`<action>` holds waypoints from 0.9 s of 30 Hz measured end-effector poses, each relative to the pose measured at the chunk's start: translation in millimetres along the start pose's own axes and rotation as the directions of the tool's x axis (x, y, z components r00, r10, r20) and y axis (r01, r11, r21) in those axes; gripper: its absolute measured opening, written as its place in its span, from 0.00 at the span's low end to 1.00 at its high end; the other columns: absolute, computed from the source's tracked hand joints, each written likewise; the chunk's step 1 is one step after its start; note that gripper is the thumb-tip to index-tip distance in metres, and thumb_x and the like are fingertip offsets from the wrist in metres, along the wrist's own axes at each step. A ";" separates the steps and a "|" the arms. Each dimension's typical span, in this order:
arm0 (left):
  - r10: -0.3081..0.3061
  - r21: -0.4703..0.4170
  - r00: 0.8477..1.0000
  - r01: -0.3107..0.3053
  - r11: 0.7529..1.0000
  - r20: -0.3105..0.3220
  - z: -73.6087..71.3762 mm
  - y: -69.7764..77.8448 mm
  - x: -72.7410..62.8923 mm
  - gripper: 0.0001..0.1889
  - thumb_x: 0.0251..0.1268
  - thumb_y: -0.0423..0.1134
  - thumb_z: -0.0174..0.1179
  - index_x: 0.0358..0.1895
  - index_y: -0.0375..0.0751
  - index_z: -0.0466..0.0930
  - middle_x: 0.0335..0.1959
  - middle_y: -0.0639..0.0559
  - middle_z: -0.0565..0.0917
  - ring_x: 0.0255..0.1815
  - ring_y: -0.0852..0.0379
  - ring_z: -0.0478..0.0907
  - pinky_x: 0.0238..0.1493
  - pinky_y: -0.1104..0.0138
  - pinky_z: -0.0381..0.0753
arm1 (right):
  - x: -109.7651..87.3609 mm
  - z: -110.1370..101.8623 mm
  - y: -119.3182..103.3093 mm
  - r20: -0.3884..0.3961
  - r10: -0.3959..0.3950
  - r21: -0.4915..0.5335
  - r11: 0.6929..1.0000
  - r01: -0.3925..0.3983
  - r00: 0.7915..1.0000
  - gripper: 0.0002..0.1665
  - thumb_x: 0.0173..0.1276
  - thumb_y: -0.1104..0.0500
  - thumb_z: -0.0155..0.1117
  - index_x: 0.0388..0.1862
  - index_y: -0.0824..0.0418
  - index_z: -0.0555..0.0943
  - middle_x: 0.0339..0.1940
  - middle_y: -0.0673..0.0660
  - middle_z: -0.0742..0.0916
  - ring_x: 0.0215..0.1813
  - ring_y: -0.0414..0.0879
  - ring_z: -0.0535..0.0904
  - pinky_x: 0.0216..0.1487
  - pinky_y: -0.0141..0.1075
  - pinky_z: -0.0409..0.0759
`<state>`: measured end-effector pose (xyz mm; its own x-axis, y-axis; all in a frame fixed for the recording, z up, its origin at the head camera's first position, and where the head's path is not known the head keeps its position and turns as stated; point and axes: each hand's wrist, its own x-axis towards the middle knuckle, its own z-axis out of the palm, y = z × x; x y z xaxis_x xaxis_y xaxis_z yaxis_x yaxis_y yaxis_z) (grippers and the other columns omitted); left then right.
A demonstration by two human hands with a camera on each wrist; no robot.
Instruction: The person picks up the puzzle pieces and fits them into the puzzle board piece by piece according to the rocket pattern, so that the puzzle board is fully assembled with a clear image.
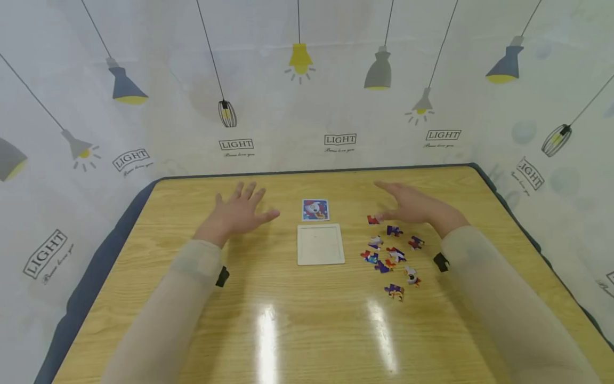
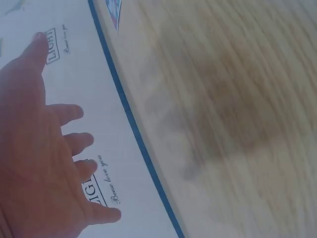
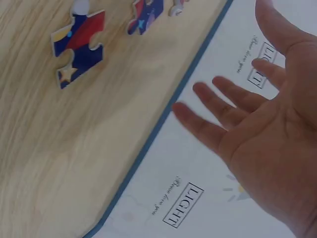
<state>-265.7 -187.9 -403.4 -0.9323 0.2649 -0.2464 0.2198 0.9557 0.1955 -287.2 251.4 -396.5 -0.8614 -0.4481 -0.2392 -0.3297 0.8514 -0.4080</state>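
Note:
My left hand (image 1: 238,213) is over the table's left side with its fingers spread and nothing in it. In the left wrist view the palm (image 2: 34,158) shows bare. On the other side, my right hand (image 1: 412,205) hovers above the scattered jigsaw pieces (image 1: 395,254), also holding nothing; its fingers are extended in the right wrist view. One red piece (image 1: 373,219) lies just by the right thumb in the head view. A white square puzzle tray (image 1: 320,244) sits between the hands. Behind it lies a small picture card (image 1: 315,210) with a cartoon figure.
The wooden table (image 1: 268,330) has a dark blue edge (image 1: 316,172) along its back. A white cloth wall printed with lamps (image 1: 278,96) stands behind and at both sides. Small black wrist pieces (image 1: 223,277) hang below both sleeves.

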 end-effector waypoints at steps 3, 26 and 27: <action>0.016 -0.028 0.999 -0.015 1.000 0.035 6.7 5.9 0.6 0.51 0.74 0.81 0.36 0.89 0.52 0.46 0.91 0.43 0.43 0.92 0.35 0.35 0.80 0.21 0.38 | 8.9 4.0 5.8 0.040 -0.020 0.038 0.999 0.019 0.999 0.53 0.76 0.44 0.70 0.89 0.54 0.53 0.85 0.70 0.65 0.83 0.73 0.64 0.80 0.71 0.65; 0.120 -0.170 0.981 -0.094 0.981 0.150 54.9 51.7 -5.4 0.57 0.60 0.74 0.68 0.88 0.55 0.52 0.91 0.44 0.42 0.90 0.30 0.37 0.81 0.24 0.38 | 33.3 25.3 43.0 0.173 0.011 0.321 0.945 -0.067 0.985 0.39 0.74 0.53 0.73 0.81 0.49 0.70 0.70 0.64 0.76 0.68 0.58 0.73 0.70 0.56 0.76; 0.123 -0.172 0.981 -0.097 0.980 0.150 54.7 51.5 -6.2 0.58 0.59 0.73 0.69 0.88 0.55 0.52 0.91 0.44 0.43 0.90 0.30 0.37 0.81 0.24 0.37 | 32.6 25.0 44.0 0.178 0.003 0.332 0.941 -0.063 0.984 0.38 0.74 0.53 0.73 0.80 0.50 0.71 0.69 0.63 0.76 0.67 0.57 0.72 0.68 0.54 0.76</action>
<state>-232.9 -133.4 -443.7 -0.8446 0.3966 -0.3597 0.2562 0.8892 0.3790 -320.2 267.5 -444.3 -0.7800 -0.4867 -0.3934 -0.1276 0.7391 -0.6614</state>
